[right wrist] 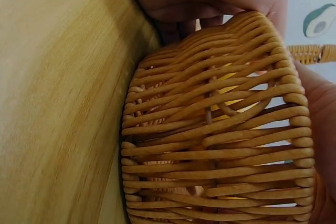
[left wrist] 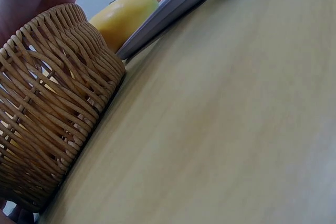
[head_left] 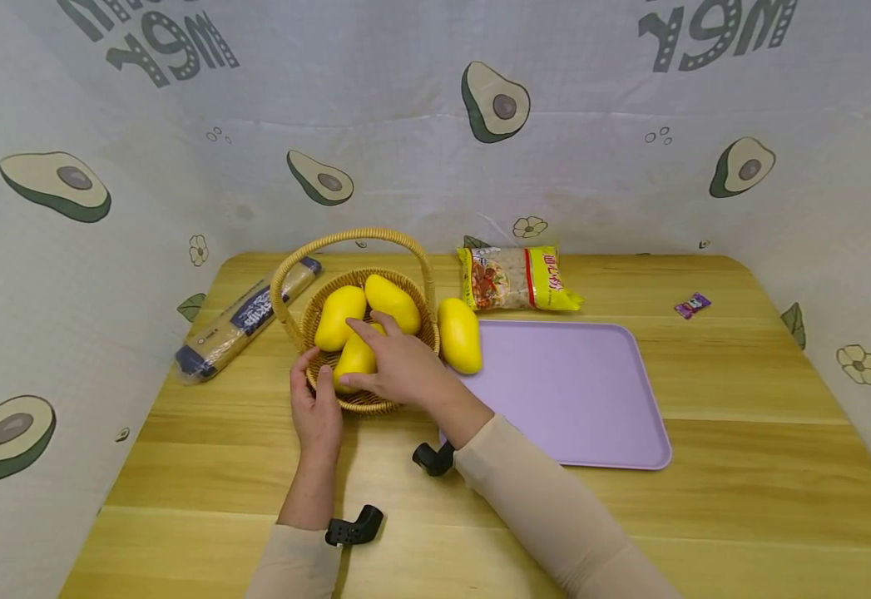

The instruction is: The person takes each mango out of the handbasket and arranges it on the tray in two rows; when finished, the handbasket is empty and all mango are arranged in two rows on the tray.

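Note:
A wicker basket (head_left: 375,407) with a tall hoop handle stands on the table, with yellow mangoes inside. My left hand (head_left: 319,420) grips its front left rim, the thumb over the edge and the fingers along the outer wall. Reaching over the front rim, my right hand (head_left: 411,366) holds the nearest mango (head_left: 356,356) between thumb and fingers, partly covering it. Two more mangoes, one on the left (head_left: 339,319) and one at the back (head_left: 393,304), lie behind it. In the right wrist view the woven wall (right wrist: 210,148) hides most of the basket's contents.
Against the basket's right side, a mango (head_left: 460,336) lies at the corner of a lilac tray (head_left: 562,391). Behind the tray is a yellow-edged food bag (head_left: 513,279). A long pack of noodles (head_left: 248,320) lies left of the basket; a small purple candy (head_left: 693,305) lies far right.

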The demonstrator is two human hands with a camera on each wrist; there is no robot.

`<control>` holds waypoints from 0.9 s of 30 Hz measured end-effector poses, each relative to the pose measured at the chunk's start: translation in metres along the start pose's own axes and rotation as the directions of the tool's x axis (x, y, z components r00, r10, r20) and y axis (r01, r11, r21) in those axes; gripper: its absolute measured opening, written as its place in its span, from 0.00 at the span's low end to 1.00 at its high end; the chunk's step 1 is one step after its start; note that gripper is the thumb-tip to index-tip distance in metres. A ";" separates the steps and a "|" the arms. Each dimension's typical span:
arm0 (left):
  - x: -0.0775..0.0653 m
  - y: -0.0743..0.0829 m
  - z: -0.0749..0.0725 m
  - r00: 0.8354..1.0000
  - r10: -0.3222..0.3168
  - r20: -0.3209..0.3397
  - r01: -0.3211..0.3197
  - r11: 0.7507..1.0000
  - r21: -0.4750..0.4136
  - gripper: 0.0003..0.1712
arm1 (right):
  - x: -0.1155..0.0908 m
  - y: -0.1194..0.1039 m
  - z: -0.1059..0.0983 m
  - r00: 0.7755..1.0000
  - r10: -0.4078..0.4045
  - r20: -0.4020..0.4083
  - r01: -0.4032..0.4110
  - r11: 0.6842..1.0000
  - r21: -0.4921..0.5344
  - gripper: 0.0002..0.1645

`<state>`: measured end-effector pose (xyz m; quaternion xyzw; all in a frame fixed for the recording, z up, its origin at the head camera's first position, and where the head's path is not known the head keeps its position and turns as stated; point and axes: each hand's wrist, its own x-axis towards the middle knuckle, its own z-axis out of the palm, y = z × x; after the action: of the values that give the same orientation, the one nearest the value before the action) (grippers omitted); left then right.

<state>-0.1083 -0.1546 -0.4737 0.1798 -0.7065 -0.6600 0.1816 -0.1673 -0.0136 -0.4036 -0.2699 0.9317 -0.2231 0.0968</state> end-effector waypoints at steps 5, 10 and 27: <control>0.000 0.000 0.000 1.000 0.001 0.003 -0.001 1.000 -0.001 0.21 | 0.004 -0.002 0.002 1.000 0.020 0.003 -0.020 0.999 -0.037 0.50; -0.001 0.001 0.000 1.000 0.000 -0.003 0.000 1.000 0.004 0.21 | 0.007 -0.003 0.004 1.000 0.025 0.000 -0.025 0.997 -0.069 0.50; -0.001 0.001 0.001 1.000 0.012 -0.003 -0.012 1.000 -0.002 0.21 | 0.014 -0.003 0.010 0.996 0.088 -0.022 -0.089 0.992 -0.089 0.44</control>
<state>-0.1078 -0.1534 -0.4723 0.1764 -0.7065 -0.6594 0.1866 -0.1744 -0.0276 -0.4122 -0.2304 0.9526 -0.1790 0.0858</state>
